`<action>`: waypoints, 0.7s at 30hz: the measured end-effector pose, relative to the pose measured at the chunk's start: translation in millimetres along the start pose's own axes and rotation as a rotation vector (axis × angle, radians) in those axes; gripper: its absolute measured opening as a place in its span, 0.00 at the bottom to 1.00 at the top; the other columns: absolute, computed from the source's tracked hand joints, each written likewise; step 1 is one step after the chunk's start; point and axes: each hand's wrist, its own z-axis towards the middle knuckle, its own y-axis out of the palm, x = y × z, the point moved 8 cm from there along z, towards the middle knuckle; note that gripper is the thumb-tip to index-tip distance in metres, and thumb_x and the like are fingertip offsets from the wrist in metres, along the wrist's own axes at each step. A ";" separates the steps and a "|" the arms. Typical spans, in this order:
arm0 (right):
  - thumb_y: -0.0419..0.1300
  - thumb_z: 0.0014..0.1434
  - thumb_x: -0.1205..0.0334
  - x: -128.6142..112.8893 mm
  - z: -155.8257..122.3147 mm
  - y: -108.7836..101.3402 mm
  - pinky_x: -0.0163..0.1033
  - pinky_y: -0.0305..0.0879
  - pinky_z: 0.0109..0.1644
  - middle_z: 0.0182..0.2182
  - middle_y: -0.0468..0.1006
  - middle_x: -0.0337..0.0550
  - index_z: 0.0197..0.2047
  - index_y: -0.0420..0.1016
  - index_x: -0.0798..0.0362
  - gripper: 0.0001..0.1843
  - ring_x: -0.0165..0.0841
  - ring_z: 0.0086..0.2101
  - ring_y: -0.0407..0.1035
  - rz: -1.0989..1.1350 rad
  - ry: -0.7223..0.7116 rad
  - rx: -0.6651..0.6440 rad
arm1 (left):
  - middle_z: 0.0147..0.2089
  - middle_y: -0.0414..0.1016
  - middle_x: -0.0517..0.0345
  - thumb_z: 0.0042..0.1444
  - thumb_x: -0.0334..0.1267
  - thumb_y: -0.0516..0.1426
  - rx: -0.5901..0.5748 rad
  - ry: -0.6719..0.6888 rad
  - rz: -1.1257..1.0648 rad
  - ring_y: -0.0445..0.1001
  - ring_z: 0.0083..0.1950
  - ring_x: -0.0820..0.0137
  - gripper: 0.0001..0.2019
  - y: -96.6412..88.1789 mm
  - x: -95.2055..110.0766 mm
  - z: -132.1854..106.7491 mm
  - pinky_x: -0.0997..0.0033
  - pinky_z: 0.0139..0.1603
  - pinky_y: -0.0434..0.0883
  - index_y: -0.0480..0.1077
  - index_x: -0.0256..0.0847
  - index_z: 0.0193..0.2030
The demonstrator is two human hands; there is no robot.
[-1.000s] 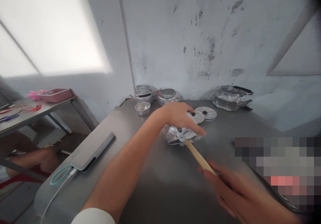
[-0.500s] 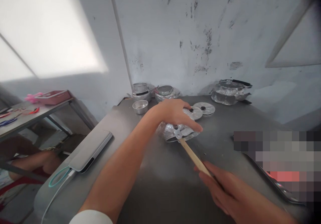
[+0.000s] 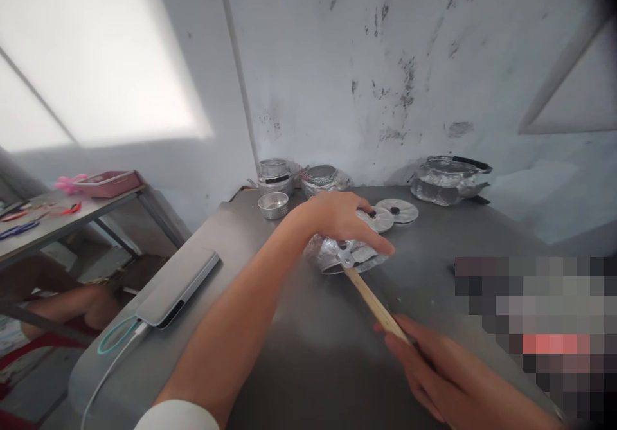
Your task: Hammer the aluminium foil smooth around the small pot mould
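Observation:
My left hand (image 3: 340, 215) reaches over a shiny, crinkled metal pot (image 3: 332, 256) and grips it from above, thumb out to the right. The pot's rim faces me near the table surface; much of its body is hidden under the hand. My right hand (image 3: 424, 362) is closed round the lower part of a wooden stick-like handle (image 3: 371, 298). At the handle's upper end a pale metal piece with a dark hole (image 3: 344, 256) lies against the pot. Just beyond my left fingers are two round metal lids (image 3: 398, 211) with black knobs, partly overlapping.
Against the wall stand wrapped metal kettles (image 3: 446, 179) and strainer-like baskets (image 3: 273, 205). A grey power bank (image 3: 178, 295) with a cable lies at the left. Beyond it, a side table holds a pink tray (image 3: 108, 184) and tools. Another person's leg (image 3: 72, 308) shows below. A blurred-out area covers the right.
The view has shifted slightly, moving everything a little to the right and down. Both hands keep their holds on the pot and the wooden handle.

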 end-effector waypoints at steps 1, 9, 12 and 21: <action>0.51 0.62 0.37 -1.8 0.1 0.3 0.32 0.65 0.24 0.20 0.71 0.38 0.41 0.76 0.48 0.24 0.31 0.22 0.66 0.005 -0.010 0.005 | 0.71 0.60 0.55 0.43 0.73 0.57 -0.001 0.004 0.003 0.63 0.65 0.49 0.50 0.0 0.3 0.0 0.56 0.60 0.67 0.60 0.46 0.69; 0.59 0.57 0.40 -0.8 2.0 -9.0 0.35 0.71 0.28 0.27 0.80 0.43 0.45 0.79 0.45 0.21 0.37 0.26 0.73 0.016 -0.152 0.096 | 0.70 0.61 0.55 0.43 0.73 0.57 -0.002 -0.001 -0.011 0.64 0.64 0.49 0.50 1.0 -2.4 0.9 0.57 0.58 0.68 0.60 0.47 0.69; 0.59 0.57 0.39 5.2 2.9 -9.3 0.36 0.72 0.27 0.27 0.81 0.44 0.45 0.80 0.45 0.22 0.38 0.26 0.74 0.000 -0.177 0.116 | 0.71 0.60 0.56 0.43 0.74 0.57 -0.015 0.006 -0.025 0.63 0.65 0.48 0.50 1.9 -3.0 0.8 0.57 0.59 0.67 0.60 0.48 0.69; 0.55 0.62 0.40 -4.7 -1.0 -9.5 0.33 0.71 0.26 0.22 0.78 0.41 0.46 0.78 0.46 0.22 0.35 0.25 0.73 -0.048 -0.180 0.150 | 0.70 0.62 0.55 0.43 0.72 0.58 0.001 -0.010 -0.017 0.65 0.64 0.49 0.49 1.2 -2.6 0.7 0.57 0.59 0.67 0.60 0.47 0.69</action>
